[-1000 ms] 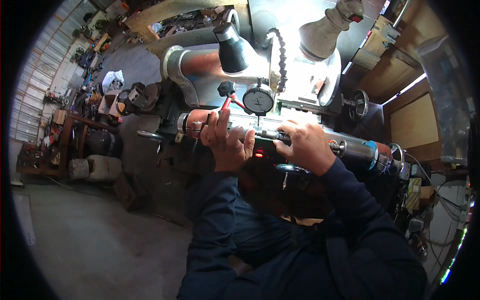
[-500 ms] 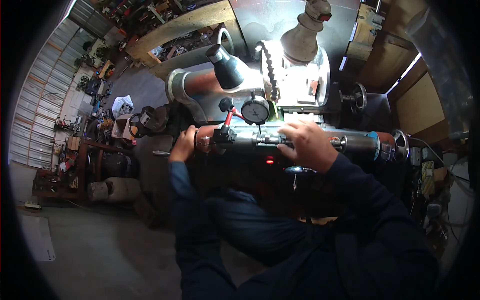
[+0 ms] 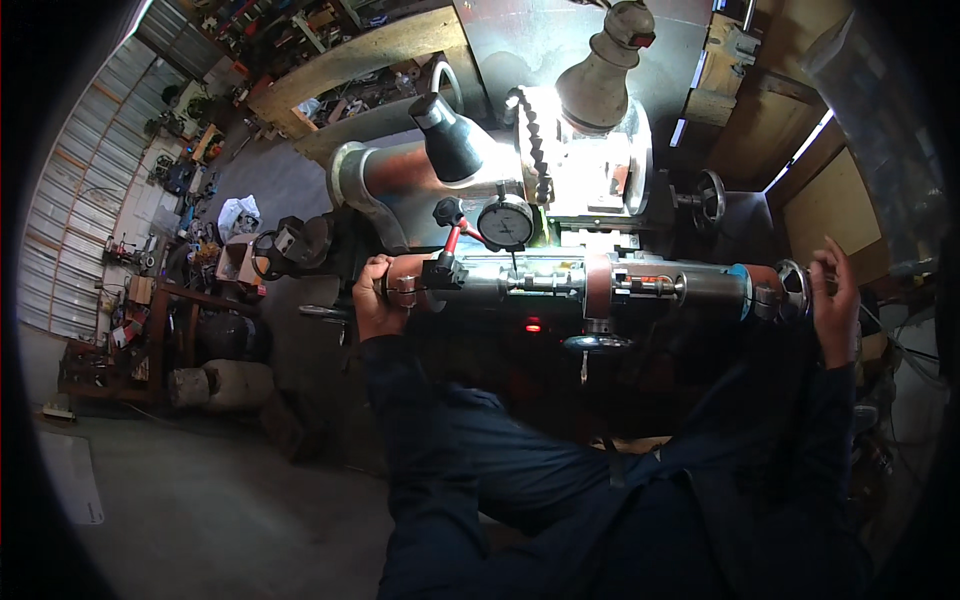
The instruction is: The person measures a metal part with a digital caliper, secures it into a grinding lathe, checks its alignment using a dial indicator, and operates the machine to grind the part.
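Note:
My left hand [image 3: 376,298] is curled round the left end of the copper-coloured headstock [image 3: 408,268]. My right hand [image 3: 835,295] is just beside the chrome handwheel [image 3: 794,288] at the right, its fingers loosely bent and apart. Between them a slim metal shaft [image 3: 545,284] lies horizontally along the machine, passing a red-brown upright support [image 3: 599,290] with a small chrome wheel [image 3: 597,344] below it. A dial gauge [image 3: 505,226] on a red jointed arm [image 3: 452,240] stands over the shaft, its stem pointing down at it.
A dark lamp head [image 3: 452,145] and a segmented coolant hose [image 3: 535,150] hang over the grinding head [image 3: 632,160]. Behind are a metal panel [image 3: 510,40] and wooden boards [image 3: 360,50]. Clutter [image 3: 215,255] and a gas cylinder [image 3: 245,385] are at the left.
My left hand has moved left from the middle to the headstock's end. My right hand has left the shaft's middle and moved right to the handwheel, uncovering the upright support.

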A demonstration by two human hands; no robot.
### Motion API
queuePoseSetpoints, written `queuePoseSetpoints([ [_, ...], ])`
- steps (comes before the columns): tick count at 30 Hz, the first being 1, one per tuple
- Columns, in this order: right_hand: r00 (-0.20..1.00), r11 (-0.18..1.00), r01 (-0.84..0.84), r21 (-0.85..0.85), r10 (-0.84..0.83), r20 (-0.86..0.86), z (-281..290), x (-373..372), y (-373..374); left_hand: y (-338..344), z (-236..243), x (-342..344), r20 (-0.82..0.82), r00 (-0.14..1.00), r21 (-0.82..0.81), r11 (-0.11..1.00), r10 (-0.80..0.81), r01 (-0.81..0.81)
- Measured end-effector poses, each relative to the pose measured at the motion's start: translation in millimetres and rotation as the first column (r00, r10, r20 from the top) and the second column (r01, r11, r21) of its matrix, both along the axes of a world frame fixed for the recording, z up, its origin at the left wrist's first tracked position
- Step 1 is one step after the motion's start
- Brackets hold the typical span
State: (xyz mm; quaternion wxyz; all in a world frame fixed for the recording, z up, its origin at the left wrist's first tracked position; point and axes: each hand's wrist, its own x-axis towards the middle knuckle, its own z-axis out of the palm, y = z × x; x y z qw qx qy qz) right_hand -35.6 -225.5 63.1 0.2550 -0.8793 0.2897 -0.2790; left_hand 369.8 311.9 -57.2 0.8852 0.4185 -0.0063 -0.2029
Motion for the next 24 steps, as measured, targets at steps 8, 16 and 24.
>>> queuePoseSetpoints([
  [8,0.972,0.786,-0.210,0.581,0.105,0.210,-68,-31,-57,2,15,-9,-0.084,0.994,0.089,0.994,0.069,-0.061],
  [16,0.991,0.861,-0.105,0.498,0.048,0.126,-120,-25,-121,14,4,-1,-0.261,0.920,-0.081,0.943,0.293,-0.324],
  [24,0.943,0.945,-0.168,0.280,0.236,-0.233,-127,-61,-105,25,-10,3,-0.271,0.910,-0.111,0.929,0.314,-0.353],
])
